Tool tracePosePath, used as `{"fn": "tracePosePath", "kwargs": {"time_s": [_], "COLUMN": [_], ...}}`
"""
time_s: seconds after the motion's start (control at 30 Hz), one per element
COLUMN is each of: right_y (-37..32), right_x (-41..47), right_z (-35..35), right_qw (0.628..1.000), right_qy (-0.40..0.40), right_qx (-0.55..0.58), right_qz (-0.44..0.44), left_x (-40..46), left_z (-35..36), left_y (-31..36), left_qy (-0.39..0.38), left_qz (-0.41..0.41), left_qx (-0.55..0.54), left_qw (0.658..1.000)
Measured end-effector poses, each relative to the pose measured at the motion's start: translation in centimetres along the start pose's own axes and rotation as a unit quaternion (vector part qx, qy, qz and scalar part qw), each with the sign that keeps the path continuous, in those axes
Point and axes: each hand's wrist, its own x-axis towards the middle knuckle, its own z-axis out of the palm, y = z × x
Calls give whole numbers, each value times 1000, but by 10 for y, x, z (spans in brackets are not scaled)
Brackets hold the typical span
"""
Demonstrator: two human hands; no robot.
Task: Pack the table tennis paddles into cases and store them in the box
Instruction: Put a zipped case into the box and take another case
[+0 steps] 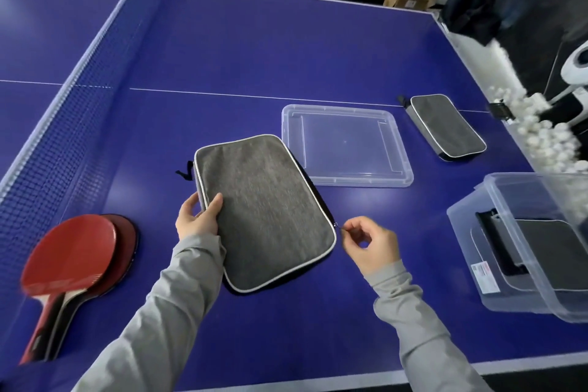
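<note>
Head view: a grey case (265, 212) with pale piping lies flat on the blue table (286, 51), between the person's two hands. The left hand (198, 220) grips the case's left long edge, thumb laid on the top face and the other fingers (187, 207) curled around the rim beside it. The right hand (370, 243) is at the case's right edge, thumb and forefinger pinched together on what seems to be the small zipper pull (336, 225); the pull is too small to make out clearly, and the remaining fingers are loosely curled. Both forearms wear grey sleeves (178, 312). Left of the left fingers, well apart from the case, two red paddles (74, 264) lie stacked with handles pointing toward the near table edge, close beside the net (79, 99). Beyond the right fingers, just past the case's far corner, a clear lid (345, 145) rests flat on the table. Farther right of it lies a second grey case (447, 126), closed. To the right of the right hand, a clear box (521, 261) stands near the table edge with a dark case (553, 251) inside. White balls (534, 118) are heaped along the table's far right side.
</note>
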Motion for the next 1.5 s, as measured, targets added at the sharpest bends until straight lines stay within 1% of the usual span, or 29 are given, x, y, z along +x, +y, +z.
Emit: {"fn": "tracePosePath", "kwargs": {"time_s": [0.2,0.27,0.4,0.5,0.7,0.83,0.93,1.03,1.13,1.17,1.23,1.3,1.33,1.37,1.4,1.5], "right_y": [6,6,2,-5,-17,-23,-26,-26,-21,-17,-5,12,20,28,34,43], "right_x": [-23,-30,-48,-63,-86,-90,-92,-93,-94,-92,-84,-69,-59,-49,-39,-21], "right_z": [7,10,16,23,37,42,47,49,40,34,16,-1,-9,-16,-22,-32], "right_qw": [1000,999,999,999,996,995,994,994,992,992,990,973,960,949,940,895], "right_qy": [29,32,37,25,-5,5,15,-11,-44,-32,40,114,125,112,81,-51], "right_qx": [1,6,2,15,86,99,104,103,119,124,130,156,179,202,222,312], "right_qz": [5,8,-11,-22,7,3,-17,-26,-7,3,47,129,173,214,248,315], "left_x": [-18,-25,-40,-47,-57,-62,-66,-68,-63,-60,-52,-43,-40,-38,-36,-36], "left_z": [15,21,31,38,53,60,64,63,54,49,37,23,16,11,7,0], "left_y": [-7,-11,-18,-22,-26,-30,-32,-34,-38,-39,-44,-51,-54,-56,-59,-65], "left_qy": [113,137,163,173,210,233,234,214,183,172,137,75,37,-4,-46,-160], "left_qz": [23,27,32,30,11,-18,-27,-20,-13,-8,8,19,19,14,7,-1], "left_qx": [-21,-33,-53,-72,-94,-110,-117,-108,-86,-75,-46,-18,-12,-11,-9,17], "left_qw": [993,990,985,982,973,966,965,971,979,982,990,997,999,1000,999,987]}}
